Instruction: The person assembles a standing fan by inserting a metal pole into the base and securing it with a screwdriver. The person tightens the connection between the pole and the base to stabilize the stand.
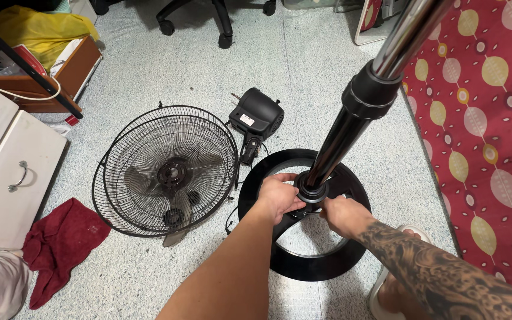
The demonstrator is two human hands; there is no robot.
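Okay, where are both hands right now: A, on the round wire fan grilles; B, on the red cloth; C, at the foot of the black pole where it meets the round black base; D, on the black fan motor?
C: the left hand and right hand grip the black pole at its foot, on the round black base.

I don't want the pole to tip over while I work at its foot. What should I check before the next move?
1. Both hands at the collar: left hand and right hand grip the collar at the foot of the pole: ok.
2. Round base flat on the floor: ok.
3. Pole upright: it leans in this view, true tilt: cannot tell.
4. Collar tight: cannot tell.
5. Fan guards and motor lie apart from the base: ok.
6. Cord close by the base rim: not ok.
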